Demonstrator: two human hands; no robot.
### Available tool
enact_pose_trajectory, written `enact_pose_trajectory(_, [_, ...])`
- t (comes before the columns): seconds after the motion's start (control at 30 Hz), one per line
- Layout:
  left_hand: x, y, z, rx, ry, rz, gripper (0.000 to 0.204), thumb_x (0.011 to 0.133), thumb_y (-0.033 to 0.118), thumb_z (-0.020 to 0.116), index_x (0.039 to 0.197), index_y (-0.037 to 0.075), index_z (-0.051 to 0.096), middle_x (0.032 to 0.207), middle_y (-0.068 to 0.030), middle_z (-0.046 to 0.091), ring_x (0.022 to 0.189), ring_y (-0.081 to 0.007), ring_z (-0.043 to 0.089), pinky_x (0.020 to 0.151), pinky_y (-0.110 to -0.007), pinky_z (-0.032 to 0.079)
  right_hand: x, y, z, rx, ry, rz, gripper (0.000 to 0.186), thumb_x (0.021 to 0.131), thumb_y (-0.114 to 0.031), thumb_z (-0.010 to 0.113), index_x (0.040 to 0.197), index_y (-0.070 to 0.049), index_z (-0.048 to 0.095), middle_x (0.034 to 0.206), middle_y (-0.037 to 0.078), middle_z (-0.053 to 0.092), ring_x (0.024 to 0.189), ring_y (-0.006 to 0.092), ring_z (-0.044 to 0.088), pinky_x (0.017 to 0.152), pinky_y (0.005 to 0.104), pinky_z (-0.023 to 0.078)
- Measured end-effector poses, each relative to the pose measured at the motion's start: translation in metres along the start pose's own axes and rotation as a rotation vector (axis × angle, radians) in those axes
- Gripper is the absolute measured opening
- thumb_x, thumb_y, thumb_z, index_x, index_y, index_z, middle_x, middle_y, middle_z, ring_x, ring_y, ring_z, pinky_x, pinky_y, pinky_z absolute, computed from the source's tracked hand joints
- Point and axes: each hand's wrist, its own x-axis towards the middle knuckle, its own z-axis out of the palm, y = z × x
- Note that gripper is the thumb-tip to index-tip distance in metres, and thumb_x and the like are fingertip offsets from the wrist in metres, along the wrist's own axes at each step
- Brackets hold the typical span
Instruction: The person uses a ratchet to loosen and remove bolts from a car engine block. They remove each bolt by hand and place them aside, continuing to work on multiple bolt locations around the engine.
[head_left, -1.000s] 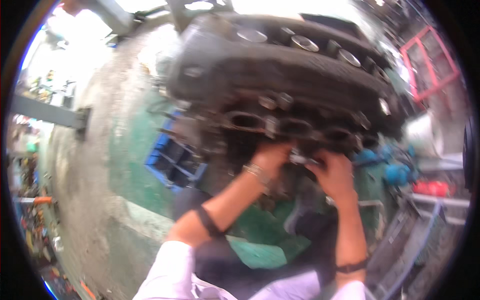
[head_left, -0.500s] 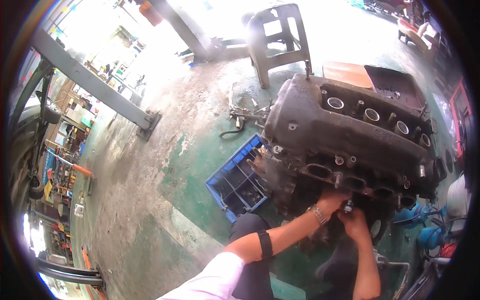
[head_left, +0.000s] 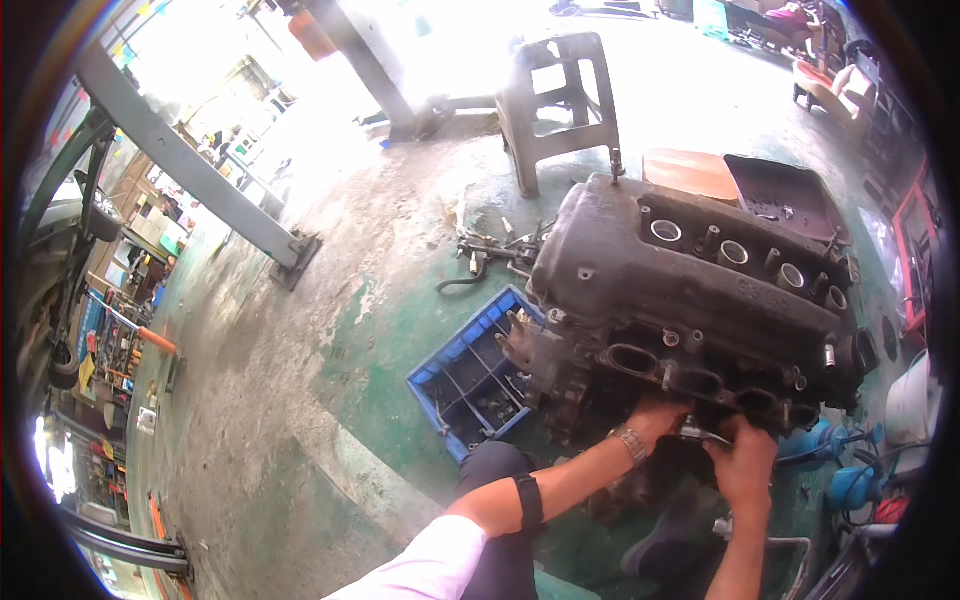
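The right hand (head_left: pixel 744 460) is holding a shiny metal tool (head_left: pixel 703 432) in curled fingers, below the side ports (head_left: pixel 695 382) of the dark engine (head_left: pixel 680 270); the left hand (head_left: pixel 656 421) is resting beside it, its fingers' grip too hidden to tell; a blue crate (head_left: pixel 460 345) is sitting beside the engine

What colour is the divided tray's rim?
Blue; the tray rim shows best in the head view.

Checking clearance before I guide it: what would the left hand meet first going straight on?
Likely the dark, grimy metal engine, at its side near the oval ports; depth there is unclear.
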Motion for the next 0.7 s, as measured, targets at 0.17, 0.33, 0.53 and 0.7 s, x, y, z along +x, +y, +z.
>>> enact_pose_trajectory(0.17, [0.002,0.001,-0.003,-0.012,-0.03,-0.001,0.013,0.081,0.01,0.072,0.09,0.007,0.064,0.08,-0.0009,0.064,0.065,-0.0104,0.057,0.054,-0.026,0.045,0.001,0.021,0.029,0.06,-0.107,0.024,0.027,0.066,-0.014,0.078,0.087,-0.002,0.065,0.081,0.017,0.068,0.079,0.0374,0.064,0.073,0.0428,0.05])
enact_pose_trajectory(0.33, [-0.001,0.0,0.002,-0.077,-0.003,0.033,0.013,0.082,0.011,0.074,0.09,0.007,0.064,0.08,-0.0001,0.064,0.066,-0.0096,0.058,0.053,-0.024,0.043,0.0,0.038,0.09,0.282,-0.173,-0.054,0.03,0.073,-0.02,0.073,0.096,-0.001,0.066,0.089,0.02,0.068,0.086,0.039,0.064,0.076,0.0441,0.05])
enact_pose_trajectory(0.53, [-0.002,0.001,-0.002,-0.052,-0.037,0.051,0.012,0.083,0.01,0.073,0.091,0.007,0.066,0.081,-0.0015,0.065,0.063,-0.0088,0.055,0.053,-0.024,0.042,0.002,0.032,0.087,0.379,-0.227,-0.05,0.032,0.076,-0.023,0.07,0.097,0.001,0.066,0.093,0.021,0.068,0.088,0.0392,0.065,0.077,0.0449,0.051])
enact_pose_trajectory(0.7, [-0.007,0.005,0.002,-0.103,-0.019,0.007,0.009,0.084,0.008,0.071,0.091,0.006,0.066,0.077,-0.0011,0.064,0.059,-0.0083,0.051,0.052,-0.024,0.04,0.003,0.016,0.029,0.142,-0.204,0.041,0.029,0.072,-0.021,0.074,0.092,-0.001,0.066,0.09,0.02,0.068,0.086,0.0373,0.065,0.075,0.0449,0.05])
